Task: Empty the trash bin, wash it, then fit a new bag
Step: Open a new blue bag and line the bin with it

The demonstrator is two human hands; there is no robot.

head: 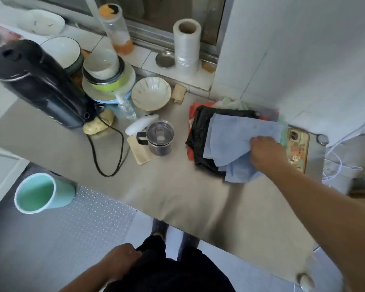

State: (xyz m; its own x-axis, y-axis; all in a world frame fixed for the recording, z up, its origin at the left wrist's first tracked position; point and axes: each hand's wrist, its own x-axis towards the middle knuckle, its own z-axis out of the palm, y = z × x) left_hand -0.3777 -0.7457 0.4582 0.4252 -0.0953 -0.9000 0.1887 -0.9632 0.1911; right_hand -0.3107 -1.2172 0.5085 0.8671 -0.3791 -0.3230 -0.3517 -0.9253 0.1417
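Observation:
A small mint-green trash bin (38, 192) stands empty on the floor at the left, with no bag in it. On the metal table (177, 197), at the right, lies a pile of folded bags: a black one (200, 131) under several pale blue ones (230, 140). My right hand (266, 152) reaches over the table and grips the blue bags at their right edge. Low in the frame, my left hand (122, 262) hangs by my dark trousers with its fingers loosely curled, holding nothing.
A phone (298, 150) lies right of the bags. A lidded steel mug (159, 138), a black kettle (38, 81) with its cord, stacked bowls (108, 74), a white bowl (151, 92) and a plastic roll (187, 45) crowd the table's back. A patterned metal plate (89, 207) covers the floor.

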